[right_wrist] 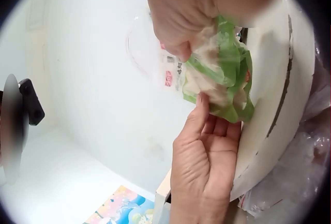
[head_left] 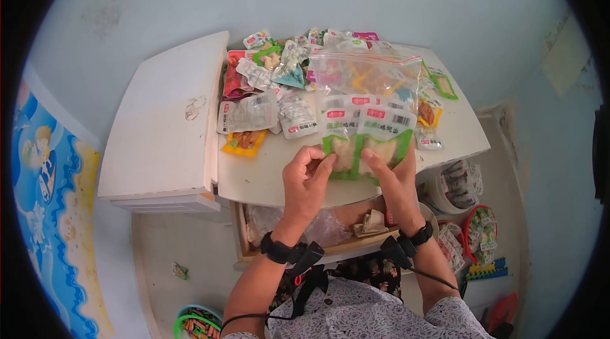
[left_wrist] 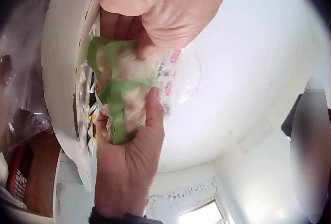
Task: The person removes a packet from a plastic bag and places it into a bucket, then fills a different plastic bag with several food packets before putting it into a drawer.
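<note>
A clear zip bag with a red line along its top is held upright over the white table. Green-and-white food packets show in its lower part, side by side, also in the left wrist view and the right wrist view. My left hand pinches the lower left corner between thumb and curled fingers; it is also in the right wrist view. At the lower right my right hand grips the bag, thumb in front and fingers behind, seen too in the left wrist view.
Loose snack packets are piled at the back left of the table, others at the right. Below the front edge, an open drawer holds clear plastic. Tubs with packets stand on the floor at the right.
</note>
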`<state>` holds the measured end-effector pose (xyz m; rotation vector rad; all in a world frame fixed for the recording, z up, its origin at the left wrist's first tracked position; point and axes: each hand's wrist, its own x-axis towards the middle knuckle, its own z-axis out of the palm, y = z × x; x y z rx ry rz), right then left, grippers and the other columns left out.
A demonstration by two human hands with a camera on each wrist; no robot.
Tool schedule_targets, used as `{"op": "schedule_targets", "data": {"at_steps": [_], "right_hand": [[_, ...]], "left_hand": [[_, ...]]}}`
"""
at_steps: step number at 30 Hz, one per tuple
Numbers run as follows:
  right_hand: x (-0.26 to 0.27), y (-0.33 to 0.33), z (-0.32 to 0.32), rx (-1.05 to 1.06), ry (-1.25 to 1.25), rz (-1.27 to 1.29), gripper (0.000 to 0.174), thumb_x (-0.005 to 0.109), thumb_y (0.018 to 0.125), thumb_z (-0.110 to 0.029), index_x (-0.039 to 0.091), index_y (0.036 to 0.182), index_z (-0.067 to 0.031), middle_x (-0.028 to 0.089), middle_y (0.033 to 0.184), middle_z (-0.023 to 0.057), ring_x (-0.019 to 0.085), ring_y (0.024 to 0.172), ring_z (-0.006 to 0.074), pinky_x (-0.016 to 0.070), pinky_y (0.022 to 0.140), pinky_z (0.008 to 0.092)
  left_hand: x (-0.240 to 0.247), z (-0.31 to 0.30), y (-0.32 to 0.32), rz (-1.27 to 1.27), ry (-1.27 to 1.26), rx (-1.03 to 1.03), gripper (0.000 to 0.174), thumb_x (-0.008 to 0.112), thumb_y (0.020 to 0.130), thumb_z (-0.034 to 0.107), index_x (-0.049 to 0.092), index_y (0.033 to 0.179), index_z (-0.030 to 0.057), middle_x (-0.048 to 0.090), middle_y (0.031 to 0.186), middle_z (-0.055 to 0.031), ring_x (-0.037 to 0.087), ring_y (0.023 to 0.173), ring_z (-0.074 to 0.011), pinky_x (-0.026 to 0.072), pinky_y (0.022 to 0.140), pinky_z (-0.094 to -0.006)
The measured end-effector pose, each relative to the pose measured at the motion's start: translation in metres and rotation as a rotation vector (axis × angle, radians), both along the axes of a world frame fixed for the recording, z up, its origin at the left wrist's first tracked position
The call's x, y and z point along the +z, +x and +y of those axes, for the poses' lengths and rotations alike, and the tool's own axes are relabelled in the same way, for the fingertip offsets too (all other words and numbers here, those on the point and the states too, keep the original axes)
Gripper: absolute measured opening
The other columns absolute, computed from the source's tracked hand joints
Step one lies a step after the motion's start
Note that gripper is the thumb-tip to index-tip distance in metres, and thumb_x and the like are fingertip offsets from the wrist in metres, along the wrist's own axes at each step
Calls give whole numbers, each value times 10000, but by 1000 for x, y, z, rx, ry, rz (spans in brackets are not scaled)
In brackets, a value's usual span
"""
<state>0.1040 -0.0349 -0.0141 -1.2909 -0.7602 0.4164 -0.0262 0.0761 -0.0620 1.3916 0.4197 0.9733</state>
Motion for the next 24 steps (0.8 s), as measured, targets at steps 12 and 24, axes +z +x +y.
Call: {"op": "schedule_targets", "data": {"at_steps": [12,24], "right_hand": [[-22,38,4,93,-47,-73,757,871,797,-155,448,1398,27,608,1237,115,604,1129,176,511,972,329],[-14,27,3,79,-17,-18,809,855,771,-69,431,1454,13,630,1289,126,626,1152,190,503,1007,341]], "left_hand": [[-5,8,-5,-135,-189,-63,113,683,1006,78,598,954,25,643,874,13,573,799,-43,458,733,-210],[-9,6,-9,-180,-227,-123,96,679,1006,72,595,988,28,638,915,21,568,851,-43,456,779,-212]]}}
